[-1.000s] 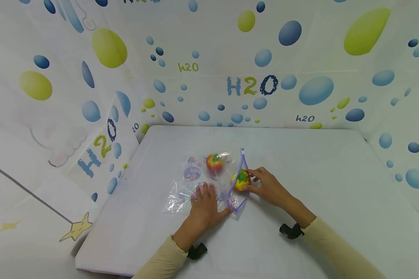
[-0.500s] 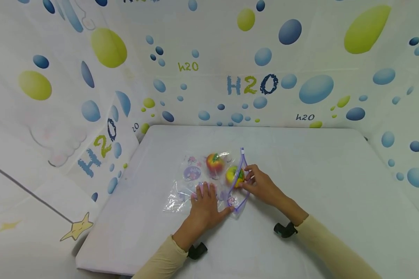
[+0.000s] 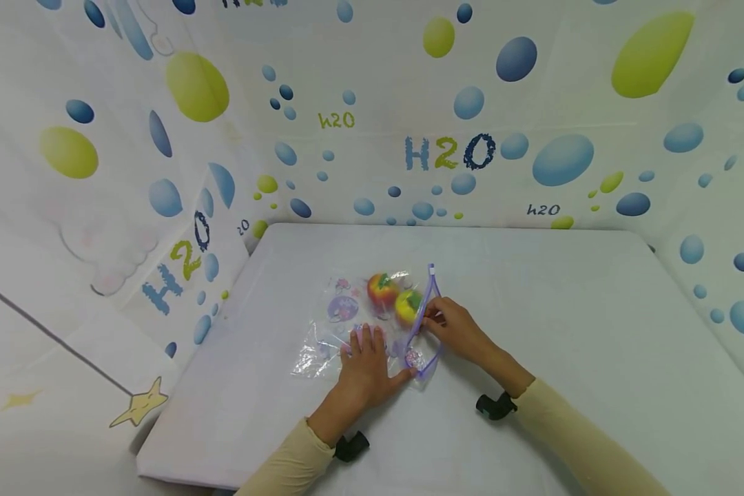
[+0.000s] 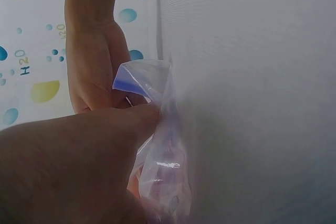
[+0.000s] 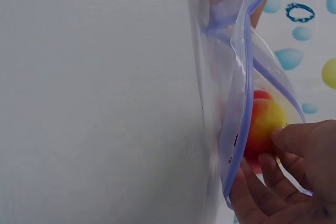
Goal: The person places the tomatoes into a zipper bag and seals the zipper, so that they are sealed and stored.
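Observation:
A clear zip bag [image 3: 322, 348] with a purple zip edge and printed pictures lies on the table, its mouth gaping to the right. Inside are a red-yellow toy fruit [image 3: 381, 291] with a green leaf and, nearer the mouth, a yellow toy fruit [image 3: 406, 308] with a green leafy top. My left hand [image 3: 366, 375] rests spread on the bag, its thumb at the lower corner of the mouth. At the zip edge, my right hand [image 3: 455, 331] has thumb and fingertips on the yellow fruit, which shows yellow-orange in the right wrist view. The purple zip [image 5: 247, 77] stands apart there.
The white-covered table [image 3: 564, 296] runs to a back wall [image 3: 372, 83] printed with blue and green drops and letters. A similar sheet [image 3: 118, 207] hangs at the left. Black wrist cameras [image 3: 496, 406] sit under both forearms.
My right hand has moved left, and the yellow fruit has gone through the mouth into the bag, up beside the red-yellow one. The left hand has stayed on the bag.

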Demonstrator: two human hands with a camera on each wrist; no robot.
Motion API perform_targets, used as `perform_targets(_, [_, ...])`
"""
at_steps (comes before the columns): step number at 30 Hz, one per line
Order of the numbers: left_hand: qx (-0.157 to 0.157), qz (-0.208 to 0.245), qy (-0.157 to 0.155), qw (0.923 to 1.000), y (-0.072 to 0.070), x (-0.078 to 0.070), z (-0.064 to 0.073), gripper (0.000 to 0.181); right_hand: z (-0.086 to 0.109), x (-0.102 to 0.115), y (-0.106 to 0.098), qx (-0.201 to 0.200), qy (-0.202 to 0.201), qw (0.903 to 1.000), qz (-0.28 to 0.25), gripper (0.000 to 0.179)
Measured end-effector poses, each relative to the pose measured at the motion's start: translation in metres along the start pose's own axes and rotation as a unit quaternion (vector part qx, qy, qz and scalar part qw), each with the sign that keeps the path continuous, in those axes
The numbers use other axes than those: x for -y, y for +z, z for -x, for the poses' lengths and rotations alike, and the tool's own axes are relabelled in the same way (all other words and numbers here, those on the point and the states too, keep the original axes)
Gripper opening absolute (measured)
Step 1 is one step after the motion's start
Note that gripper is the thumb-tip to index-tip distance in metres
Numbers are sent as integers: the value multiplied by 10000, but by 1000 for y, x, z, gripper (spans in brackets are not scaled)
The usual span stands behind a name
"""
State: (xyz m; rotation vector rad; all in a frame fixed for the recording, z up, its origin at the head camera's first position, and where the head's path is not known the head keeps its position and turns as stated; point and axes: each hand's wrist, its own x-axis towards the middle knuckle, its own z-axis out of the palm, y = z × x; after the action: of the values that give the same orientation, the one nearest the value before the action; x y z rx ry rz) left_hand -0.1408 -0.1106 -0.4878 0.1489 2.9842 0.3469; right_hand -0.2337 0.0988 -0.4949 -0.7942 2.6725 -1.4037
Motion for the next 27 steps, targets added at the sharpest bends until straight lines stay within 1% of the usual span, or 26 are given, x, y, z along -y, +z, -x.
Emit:
perform_targets(5, [6,-77,-1,10000,-1,-1,0,108,0,3,-1,66,45,9999,69,14])
perform_targets(9, [-29,-139,14,9999,-2,-2,0,108,-1,2,-2,80,156,9998,86,16])
perform_targets(16, [-24,-139,50,9999,-3,-1,1,109,-2,0,-1,122,271,9996,-21,20])
perform_targets(27, [4,-10,41,10000,-2,-1,0,111,-1,-1,-6,134,117,9998,121,26])
